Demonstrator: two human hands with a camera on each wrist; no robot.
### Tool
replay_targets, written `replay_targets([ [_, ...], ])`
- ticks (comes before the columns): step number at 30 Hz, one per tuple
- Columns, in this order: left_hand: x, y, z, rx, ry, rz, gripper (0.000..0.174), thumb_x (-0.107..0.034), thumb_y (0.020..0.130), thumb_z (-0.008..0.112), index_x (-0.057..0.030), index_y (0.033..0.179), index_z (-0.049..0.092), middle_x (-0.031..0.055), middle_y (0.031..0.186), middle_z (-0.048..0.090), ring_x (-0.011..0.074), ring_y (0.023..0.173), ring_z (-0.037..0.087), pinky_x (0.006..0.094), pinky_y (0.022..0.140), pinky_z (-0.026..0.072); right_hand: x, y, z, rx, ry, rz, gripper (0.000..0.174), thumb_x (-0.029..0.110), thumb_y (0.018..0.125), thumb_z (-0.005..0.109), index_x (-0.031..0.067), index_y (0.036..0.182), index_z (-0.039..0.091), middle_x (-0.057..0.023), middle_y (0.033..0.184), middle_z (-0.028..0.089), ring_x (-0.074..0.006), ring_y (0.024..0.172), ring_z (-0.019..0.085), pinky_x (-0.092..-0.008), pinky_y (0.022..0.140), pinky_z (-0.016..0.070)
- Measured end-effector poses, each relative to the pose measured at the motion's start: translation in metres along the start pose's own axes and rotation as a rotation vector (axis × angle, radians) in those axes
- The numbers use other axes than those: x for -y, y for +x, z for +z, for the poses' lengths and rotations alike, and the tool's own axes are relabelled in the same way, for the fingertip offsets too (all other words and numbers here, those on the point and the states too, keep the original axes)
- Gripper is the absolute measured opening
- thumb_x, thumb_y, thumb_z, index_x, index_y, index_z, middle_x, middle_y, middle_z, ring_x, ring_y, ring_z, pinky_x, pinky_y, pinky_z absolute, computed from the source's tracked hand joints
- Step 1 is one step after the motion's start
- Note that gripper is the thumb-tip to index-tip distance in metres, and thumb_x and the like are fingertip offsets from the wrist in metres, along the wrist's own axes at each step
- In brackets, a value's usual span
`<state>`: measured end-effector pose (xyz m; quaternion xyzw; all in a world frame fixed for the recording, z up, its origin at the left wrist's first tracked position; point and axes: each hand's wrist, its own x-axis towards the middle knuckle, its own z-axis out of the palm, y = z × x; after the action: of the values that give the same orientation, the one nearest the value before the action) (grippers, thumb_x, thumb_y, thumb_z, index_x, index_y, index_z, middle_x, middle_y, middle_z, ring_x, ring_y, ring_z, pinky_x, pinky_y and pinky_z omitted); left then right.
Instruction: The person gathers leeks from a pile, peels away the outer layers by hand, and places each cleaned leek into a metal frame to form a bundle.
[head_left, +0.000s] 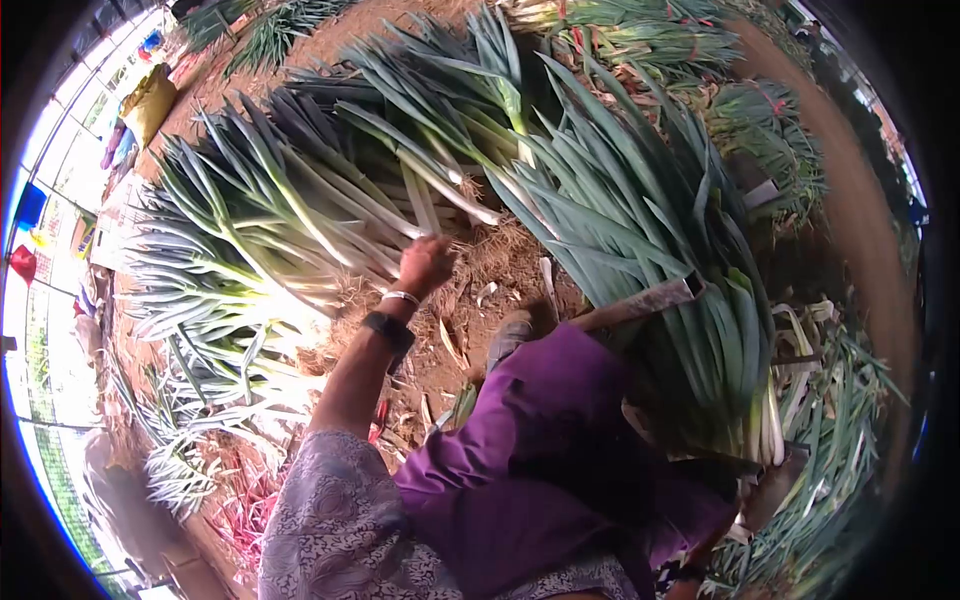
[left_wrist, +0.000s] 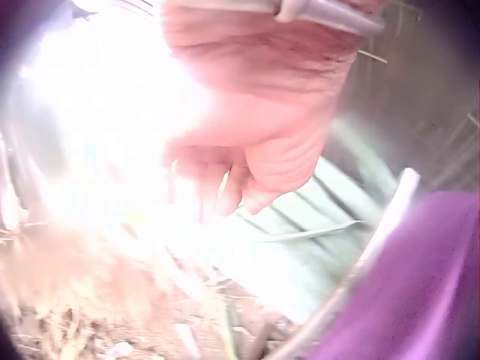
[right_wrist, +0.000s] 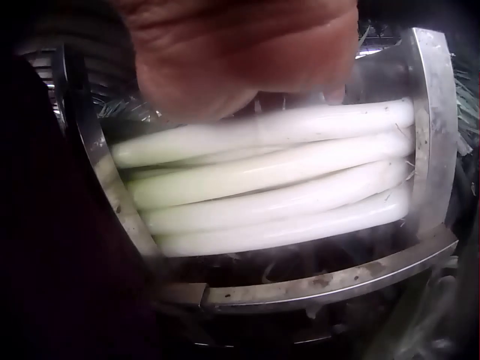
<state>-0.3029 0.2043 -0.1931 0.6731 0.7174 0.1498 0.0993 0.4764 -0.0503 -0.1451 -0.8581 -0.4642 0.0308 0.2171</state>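
Note:
In the head view my left hand (head_left: 425, 265), with a bracelet and dark wristband, reaches to the pale root ends of piled leeks (head_left: 330, 215). Its fingers bend downward in the left wrist view, where glare washes them out; I cannot tell whether they hold a stalk. Several thick white leek stalks (right_wrist: 277, 176) lie side by side inside a squared metal frame (right_wrist: 330, 289). Over them my right hand (right_wrist: 240, 64) grips at the uppermost leek (right_wrist: 330, 124), its fingertips partly hidden behind that stalk. The head view shows only that wrist, low at the right.
Long green leek leaves (head_left: 650, 200) spread over the right side, beside my purple-covered lap (head_left: 530, 430). A metal bar (head_left: 650, 300) juts out there. Tied green bundles (head_left: 770, 130) lie farther back. Soil with dry scraps (head_left: 465, 320) and red strings (head_left: 245, 525) are on the ground.

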Motion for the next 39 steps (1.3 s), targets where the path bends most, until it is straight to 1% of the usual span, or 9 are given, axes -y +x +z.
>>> replay_targets([
  [5, 0.054, 0.045, 0.021, 0.058, 0.190, -0.112, 0.039, -0.040, 0.087, 0.052, -0.0107, 0.109, 0.065, 0.0086, 0.113, 0.060, 0.0263, 0.117, 0.049, 0.0546, 0.104, 0.0261, 0.080, 0.004, -0.017, -0.089, 0.513, 0.193, 0.037, 0.020, 0.097, 0.045, -0.0038, 0.125, 0.050, -0.0191, 0.116, 0.058, -0.0291, 0.104, 0.058, -0.0372, 0.088, 0.0484],
  [9, 0.077, 0.045, 0.020, 0.244, 0.410, 0.080, 0.029, -0.037, 0.089, 0.049, -0.0159, 0.097, 0.067, 0.0047, 0.103, 0.062, 0.0244, 0.107, 0.053, 0.0494, 0.099, 0.0324, 0.114, 0.002, -0.017, 0.037, 0.842, 0.377, 0.036, 0.020, 0.097, 0.044, -0.0031, 0.125, 0.050, -0.0179, 0.117, 0.058, -0.0273, 0.104, 0.058, -0.0360, 0.088, 0.0485],
  [13, 0.083, 0.015, -0.004, 0.000, 0.334, 0.203, 0.014, -0.029, 0.083, 0.055, -0.0189, 0.075, 0.062, -0.0025, 0.084, 0.060, 0.0219, 0.086, 0.054, 0.0382, 0.082, 0.0410, 0.141, -0.004, -0.016, 0.135, 1.018, 0.461, 0.035, 0.020, 0.098, 0.044, -0.0023, 0.125, 0.050, -0.0167, 0.117, 0.058, -0.0255, 0.104, 0.058, -0.0348, 0.088, 0.0486],
  [16, 0.099, 0.007, -0.005, -0.056, 0.241, 0.214, 0.013, -0.028, 0.082, 0.056, -0.0184, 0.074, 0.061, -0.0013, 0.080, 0.059, 0.0228, 0.086, 0.054, 0.0388, 0.080, 0.0415, 0.158, -0.008, -0.013, 0.175, 1.097, 0.483, 0.035, 0.020, 0.098, 0.044, -0.0017, 0.125, 0.050, -0.0157, 0.117, 0.058, -0.0242, 0.103, 0.058, -0.0340, 0.087, 0.0487],
  [20, 0.103, 0.053, 0.022, 0.180, 0.262, 0.069, 0.009, -0.026, 0.081, 0.056, -0.0185, 0.079, 0.060, -0.0007, 0.084, 0.064, 0.0248, 0.087, 0.055, 0.0396, 0.077, 0.0409, 0.180, -0.011, -0.011, 0.186, 1.181, 0.491, 0.034, 0.019, 0.098, 0.043, -0.0009, 0.125, 0.050, -0.0145, 0.117, 0.058, -0.0224, 0.103, 0.058, -0.0328, 0.087, 0.0488],
  [25, 0.104, 0.050, 0.005, 0.442, 0.153, 0.183, 0.034, -0.049, 0.083, 0.062, -0.0209, 0.101, 0.066, 0.0085, 0.089, 0.063, 0.0276, 0.102, 0.054, 0.0468, 0.095, 0.0304, 0.198, -0.009, -0.010, 0.197, 1.246, 0.500, 0.033, 0.019, 0.099, 0.043, 0.0000, 0.125, 0.050, -0.0130, 0.118, 0.057, -0.0202, 0.103, 0.058, -0.0313, 0.086, 0.0489],
  [28, 0.117, 0.037, -0.002, 0.274, 0.128, 0.424, 0.047, -0.059, 0.073, 0.068, -0.0178, 0.096, 0.066, 0.0068, 0.088, 0.060, 0.0278, 0.101, 0.053, 0.0467, 0.095, 0.0315, 0.202, -0.011, -0.011, 0.215, 1.279, 0.506, 0.032, 0.019, 0.099, 0.043, 0.0006, 0.125, 0.050, -0.0120, 0.118, 0.057, -0.0189, 0.103, 0.058, -0.0305, 0.086, 0.0490],
  [32, 0.107, 0.036, -0.015, 0.174, 0.002, 0.384, 0.053, -0.061, 0.069, 0.070, -0.0131, 0.089, 0.062, 0.0065, 0.087, 0.058, 0.0276, 0.095, 0.053, 0.0425, 0.093, 0.0337, 0.210, -0.013, -0.015, 0.239, 1.303, 0.489, 0.032, 0.019, 0.100, 0.042, 0.0014, 0.125, 0.050, -0.0108, 0.118, 0.057, -0.0171, 0.102, 0.058, -0.0293, 0.086, 0.0490],
  [39, -0.044, -0.015, -0.125, -0.208, -0.201, 0.641, 0.058, -0.064, 0.080, 0.058, -0.0065, 0.088, 0.059, 0.0081, 0.082, 0.060, 0.0248, 0.079, 0.059, 0.0404, 0.076, 0.0456, 0.189, -0.021, -0.026, 0.258, 1.094, 0.312, 0.033, 0.023, 0.099, 0.043, 0.0013, 0.123, 0.051, -0.0110, 0.115, 0.058, -0.0185, 0.101, 0.059, -0.0282, 0.084, 0.0499],
])
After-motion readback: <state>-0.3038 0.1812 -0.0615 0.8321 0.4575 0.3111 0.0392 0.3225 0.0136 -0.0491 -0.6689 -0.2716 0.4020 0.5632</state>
